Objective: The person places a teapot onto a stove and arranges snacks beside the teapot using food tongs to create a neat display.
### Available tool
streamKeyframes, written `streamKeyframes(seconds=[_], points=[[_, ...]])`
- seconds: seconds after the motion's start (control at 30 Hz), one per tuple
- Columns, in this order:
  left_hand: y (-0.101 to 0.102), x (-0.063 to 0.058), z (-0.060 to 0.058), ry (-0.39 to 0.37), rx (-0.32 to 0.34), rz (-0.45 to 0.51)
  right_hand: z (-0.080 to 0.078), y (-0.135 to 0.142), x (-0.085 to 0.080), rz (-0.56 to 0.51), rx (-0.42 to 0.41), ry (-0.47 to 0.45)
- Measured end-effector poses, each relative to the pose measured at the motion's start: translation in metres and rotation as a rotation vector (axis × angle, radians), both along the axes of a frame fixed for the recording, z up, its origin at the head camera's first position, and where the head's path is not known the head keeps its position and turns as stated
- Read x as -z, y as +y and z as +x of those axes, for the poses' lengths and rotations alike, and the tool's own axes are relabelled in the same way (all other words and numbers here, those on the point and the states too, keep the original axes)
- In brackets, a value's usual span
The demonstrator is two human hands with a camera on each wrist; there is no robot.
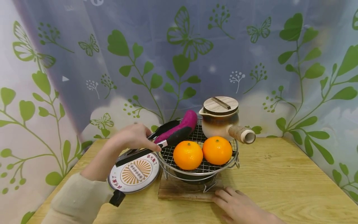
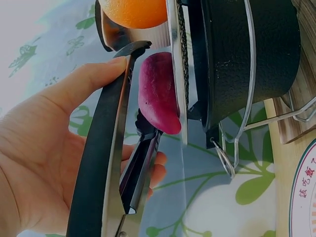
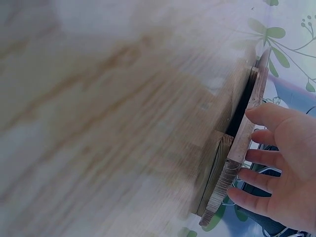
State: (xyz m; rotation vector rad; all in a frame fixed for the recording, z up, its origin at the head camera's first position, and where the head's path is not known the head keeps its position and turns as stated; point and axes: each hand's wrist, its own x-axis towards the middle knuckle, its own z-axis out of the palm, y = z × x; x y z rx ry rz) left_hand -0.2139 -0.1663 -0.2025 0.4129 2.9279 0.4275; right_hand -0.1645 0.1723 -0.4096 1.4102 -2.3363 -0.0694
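Observation:
My left hand (image 1: 137,137) grips a pair of black-and-steel tongs (image 2: 101,153), thumb on one arm and fingers behind the other. Between the tong heads is a purple sweet potato (image 1: 188,123), close over the left side of the wire grill mesh (image 1: 199,126). Two oranges sit on the mesh: one orange (image 1: 188,155) nearer the tongs, the other orange (image 1: 217,150) to its right. My right hand (image 1: 241,205) rests its fingers at the front right corner of the wooden board (image 3: 242,138) under the stove, fingers lightly bent and spread.
A clay teapot (image 1: 221,124) with a wooden lid stands at the grill's back right, its handle (image 1: 242,133) jutting right. Left of the stove lies a round white plate (image 1: 134,185) with printed rays, partly under the tongs. A patterned curtain (image 1: 156,37) hangs behind the wooden table (image 1: 279,174).

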Motion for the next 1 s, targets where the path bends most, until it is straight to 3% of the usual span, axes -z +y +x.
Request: streamKeyframes(seconds=[0.17,0.43,0.73,1.0], points=[[-0.0050,0.0008,0.0002,-0.007,0.008,0.029,0.0005,0.0005,-0.0007,0.008,0.001,-0.016],[-0.0067,-0.0006,0.0030,-0.038,-0.007,-0.014,0.0007,0.0005,-0.0014,0.012,0.012,-0.022],[-0.0079,0.0007,0.0039,-0.008,-0.009,-0.038,0.0017,-0.0002,-0.0024,0.029,0.030,-0.072],[-0.0066,0.0018,0.0042,0.016,0.008,-0.052,0.0029,-0.0008,-0.0022,0.019,0.025,-0.053]])
